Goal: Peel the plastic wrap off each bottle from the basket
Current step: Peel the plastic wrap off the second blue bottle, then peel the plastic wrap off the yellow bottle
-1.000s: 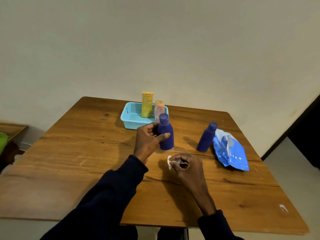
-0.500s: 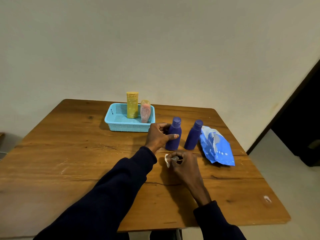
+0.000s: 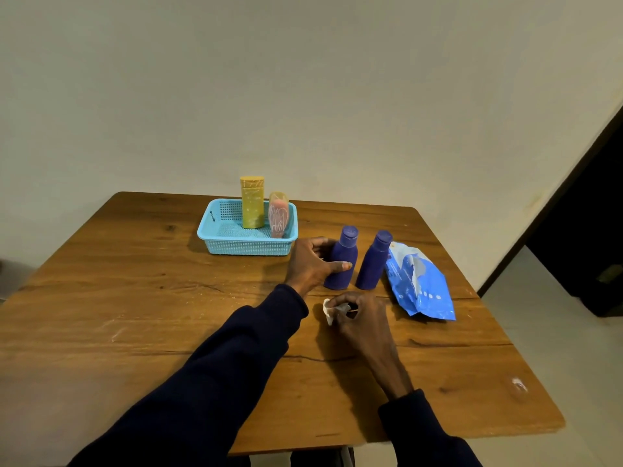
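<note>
**Now: one purple bottle gripped, a scrap of wrap pinched**

Leftmost on the wooden table [image 3: 135, 298] sits the light-blue basket [image 3: 249, 246], near the far edge. Inside it stand a yellow bottle [image 3: 252, 203] and, just beside it, a pink bottle [image 3: 278, 215], both glinting as if under clear film. To the basket's right, the left hand [image 3: 308, 264] curls round a purple bottle [image 3: 342, 261] that stands upright on the table, thumb across its front. In front of that, nearer the person, the right hand [image 3: 362, 318] rests on the wood, fingers bunched and pinching a crumpled piece of plastic wrap [image 3: 328, 310]. A second purple bottle [image 3: 375, 261] stands just beside the first, bare and untouched. Furthest right lies a blue pouch [image 3: 419, 284], touching or nearly touching that bottle.
</note>
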